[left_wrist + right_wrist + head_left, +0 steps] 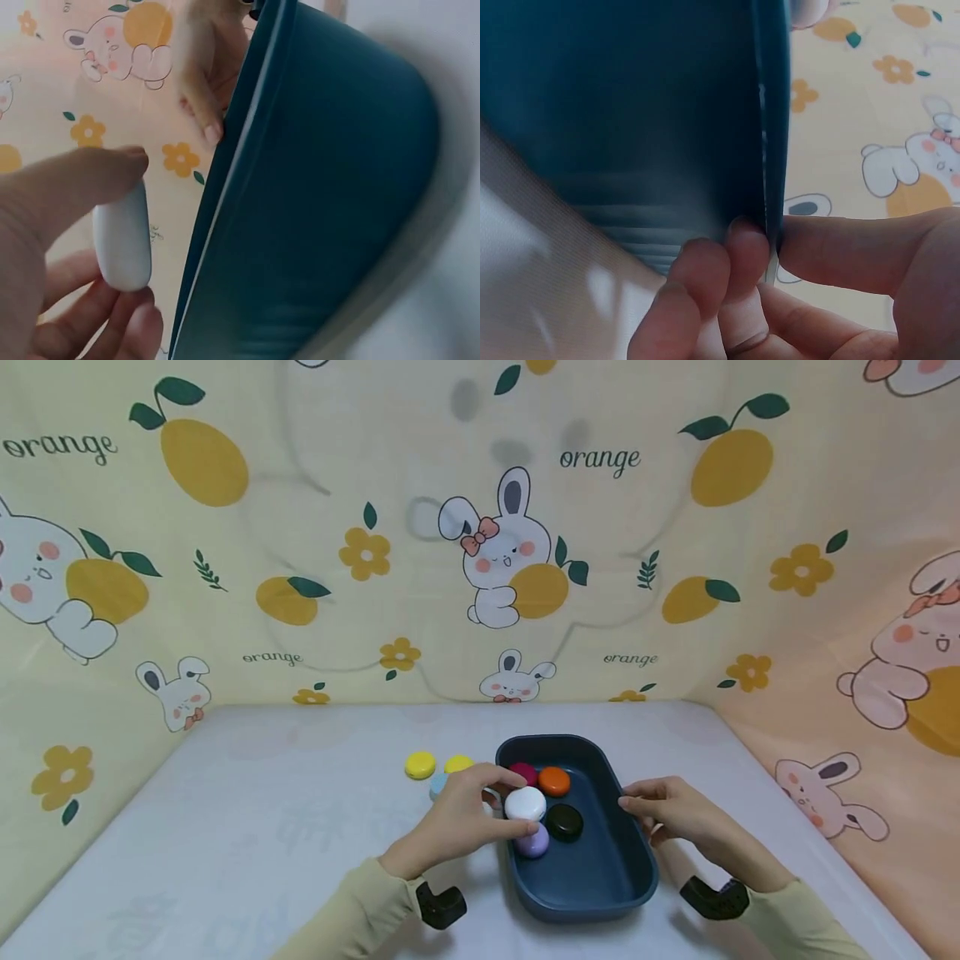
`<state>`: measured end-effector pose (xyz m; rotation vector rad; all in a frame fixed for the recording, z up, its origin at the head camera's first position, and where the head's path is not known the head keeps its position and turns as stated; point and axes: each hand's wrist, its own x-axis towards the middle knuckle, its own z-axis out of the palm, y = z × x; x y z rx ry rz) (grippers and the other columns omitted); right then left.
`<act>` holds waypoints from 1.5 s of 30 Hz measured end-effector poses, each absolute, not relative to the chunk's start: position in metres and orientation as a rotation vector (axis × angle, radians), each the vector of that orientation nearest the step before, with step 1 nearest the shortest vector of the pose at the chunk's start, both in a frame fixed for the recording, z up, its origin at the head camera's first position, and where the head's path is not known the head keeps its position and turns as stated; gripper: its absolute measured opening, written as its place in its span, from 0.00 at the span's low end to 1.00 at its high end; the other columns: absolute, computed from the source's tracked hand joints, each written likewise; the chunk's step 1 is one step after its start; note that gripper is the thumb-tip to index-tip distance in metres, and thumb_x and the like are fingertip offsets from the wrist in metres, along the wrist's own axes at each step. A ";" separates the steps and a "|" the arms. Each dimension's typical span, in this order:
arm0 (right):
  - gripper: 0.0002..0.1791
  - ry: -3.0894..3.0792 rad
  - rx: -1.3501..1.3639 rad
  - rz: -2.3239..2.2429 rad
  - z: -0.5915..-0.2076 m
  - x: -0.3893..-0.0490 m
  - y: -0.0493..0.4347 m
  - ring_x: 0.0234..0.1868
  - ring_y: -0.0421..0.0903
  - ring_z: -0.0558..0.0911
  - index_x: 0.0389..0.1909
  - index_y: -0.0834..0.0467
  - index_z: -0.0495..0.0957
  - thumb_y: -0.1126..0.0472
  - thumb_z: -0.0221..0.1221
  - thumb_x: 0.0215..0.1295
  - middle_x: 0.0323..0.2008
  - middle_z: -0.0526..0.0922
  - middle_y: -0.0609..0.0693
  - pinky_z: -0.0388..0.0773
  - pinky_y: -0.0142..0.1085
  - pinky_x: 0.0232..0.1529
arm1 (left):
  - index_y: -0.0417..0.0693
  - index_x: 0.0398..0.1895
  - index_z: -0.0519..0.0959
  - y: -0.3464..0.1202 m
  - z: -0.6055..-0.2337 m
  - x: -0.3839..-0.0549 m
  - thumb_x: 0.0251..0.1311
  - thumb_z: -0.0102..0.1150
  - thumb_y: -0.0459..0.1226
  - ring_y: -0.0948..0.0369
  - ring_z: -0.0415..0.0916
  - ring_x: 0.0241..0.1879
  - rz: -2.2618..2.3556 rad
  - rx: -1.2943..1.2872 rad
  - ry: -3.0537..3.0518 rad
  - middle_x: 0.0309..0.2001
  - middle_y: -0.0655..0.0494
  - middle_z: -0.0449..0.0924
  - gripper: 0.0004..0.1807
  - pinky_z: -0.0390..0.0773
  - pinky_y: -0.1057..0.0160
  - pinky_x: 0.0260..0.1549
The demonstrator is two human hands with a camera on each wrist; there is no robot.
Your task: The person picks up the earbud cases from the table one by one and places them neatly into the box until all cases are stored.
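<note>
Left hand [467,817] pinches white, round, glossy disc [525,803] above tray's left side | right hand [678,808] grips right rim of dark-blue, rounded-rectangular tray [600,872] | inside tray: round lilac disc [532,842], black disc [564,822], orange disc [554,782] | left of tray: round yellow disc [420,766]

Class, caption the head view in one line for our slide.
Left hand pinches a white disc while the right hand grips a blue tray of coloured discs.
</note>
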<state>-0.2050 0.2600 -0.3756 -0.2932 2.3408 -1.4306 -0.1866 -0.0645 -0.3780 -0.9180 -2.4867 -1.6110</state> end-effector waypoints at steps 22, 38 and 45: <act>0.23 2.339 -0.312 -1.448 -0.374 -0.204 0.259 0.27 0.49 0.77 0.56 0.73 0.74 0.56 0.57 0.72 0.24 0.76 0.52 0.78 0.39 0.27 | 0.48 0.54 0.79 -0.055 -0.382 -0.187 0.47 0.79 0.40 0.70 0.77 0.44 -1.495 -1.299 -2.559 0.48 0.63 0.81 0.29 0.76 0.68 0.49; 0.20 2.368 -0.265 -1.413 -0.375 -0.205 0.258 0.27 0.49 0.76 0.53 0.71 0.77 0.57 0.57 0.72 0.24 0.76 0.51 0.78 0.39 0.27 | 0.49 0.55 0.78 -0.091 -0.373 -0.200 0.55 0.73 0.43 0.55 0.77 0.50 -1.571 -0.949 -2.529 0.51 0.59 0.80 0.24 0.77 0.57 0.52; 0.20 2.371 -0.283 -1.413 -0.377 -0.206 0.260 0.26 0.49 0.76 0.54 0.71 0.77 0.57 0.56 0.73 0.24 0.75 0.51 0.79 0.40 0.27 | 0.49 0.57 0.78 -0.141 -0.386 -0.226 0.52 0.75 0.42 0.51 0.74 0.55 -1.551 -0.546 -2.544 0.54 0.54 0.78 0.28 0.75 0.51 0.54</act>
